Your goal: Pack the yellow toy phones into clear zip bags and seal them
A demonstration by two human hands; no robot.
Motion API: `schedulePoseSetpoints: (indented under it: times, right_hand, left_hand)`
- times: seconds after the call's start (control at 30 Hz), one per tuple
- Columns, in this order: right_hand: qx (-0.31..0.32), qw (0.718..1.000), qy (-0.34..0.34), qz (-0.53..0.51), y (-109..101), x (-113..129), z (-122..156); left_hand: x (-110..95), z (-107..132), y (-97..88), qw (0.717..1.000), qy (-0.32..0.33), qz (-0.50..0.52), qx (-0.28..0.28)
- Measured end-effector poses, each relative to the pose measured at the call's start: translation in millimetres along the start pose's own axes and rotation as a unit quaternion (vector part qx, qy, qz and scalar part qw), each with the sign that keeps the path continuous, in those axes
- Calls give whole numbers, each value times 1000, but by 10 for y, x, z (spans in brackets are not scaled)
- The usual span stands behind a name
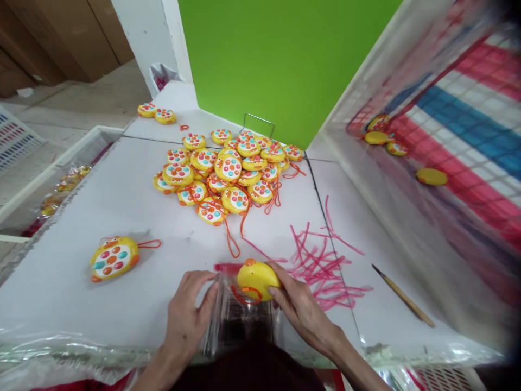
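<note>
In my right hand (pixel 303 304) is a round yellow duck toy (pixel 257 278), gripped at its right side between thumb and fingers. Its plain back faces up, and an orange cord loop (pixel 246 296) hangs across its lower left. My left hand (pixel 189 309) has thumb and forefinger curled at the left edge of a clear plastic bag (pixel 222 315) with a pink strip along its top. The bag lies at the table's front edge, under the toy. Another duck toy (pixel 114 258) rests face up to the left, its cord pointing right.
A heap of duck toys (pixel 228 165) with orange cords covers the table's middle. Pink strips (pixel 319 266) lie scattered right of my hands, beside a thin wooden-handled tool (pixel 402 296). A green panel (pixel 285 65) stands behind. Plastic sheeting (pixel 366 190) borders the right.
</note>
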State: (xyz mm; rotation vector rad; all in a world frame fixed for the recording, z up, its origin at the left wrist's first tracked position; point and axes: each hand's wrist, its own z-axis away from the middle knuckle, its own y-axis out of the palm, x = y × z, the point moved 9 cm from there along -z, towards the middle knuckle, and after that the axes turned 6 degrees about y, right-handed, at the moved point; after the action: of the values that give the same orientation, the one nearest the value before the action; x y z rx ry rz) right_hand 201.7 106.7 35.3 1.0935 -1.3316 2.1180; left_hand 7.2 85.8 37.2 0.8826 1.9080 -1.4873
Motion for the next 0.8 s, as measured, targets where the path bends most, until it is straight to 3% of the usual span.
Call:
schedulePoseSetpoints:
  times: [0.07,0.13,0.23,0.4,0.5,0.63,0.8]
  right_hand:
    - [-7,1000,-15,19,-4,31,-2]
    - [-10,999,-29,44,-2,72,-13]
    - [12,994,-32,106,25,112,-41]
    - [88,963,-71,246,184,175,-59]
    - [42,952,-80,294,199,221,-117]
    - [-47,965,-113,232,206,400,-204]
    - [-60,963,-137,224,355,511,-306]
  left_hand:
    - [231,11,101,985,-135,93,48]
    - [260,20,308,958,-189,188,108]
    - [199,-19,483,940,-199,250,121]
    - [169,-16,581,927,-210,286,120]
    - [163,16,599,920,-212,304,131]
    - [133,40,616,913,-201,326,142]
    - [50,5,625,923,-175,304,161]
